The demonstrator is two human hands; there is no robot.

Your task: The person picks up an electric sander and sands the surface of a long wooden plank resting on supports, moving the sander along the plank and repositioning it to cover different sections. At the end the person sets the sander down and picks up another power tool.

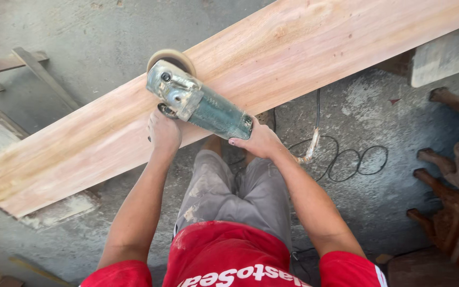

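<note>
A long pale wooden plank (272, 58) runs diagonally from lower left to upper right. On it rests an angle grinder (197, 101) with a dusty metal head, a green body and a round sanding disc (172, 57) pressed on the wood. My left hand (163, 133) grips the side handle under the grinder's head. My right hand (258, 141) is wrapped around the rear of the green body. Both hands sit at the plank's near edge.
A black power cord (346, 159) loops on the dusty concrete floor to the right. Carved dark wooden legs (452, 175) stand at the right edge. Wooden slats (22, 66) lie at the upper left. A grey block (444, 56) supports the plank's right end.
</note>
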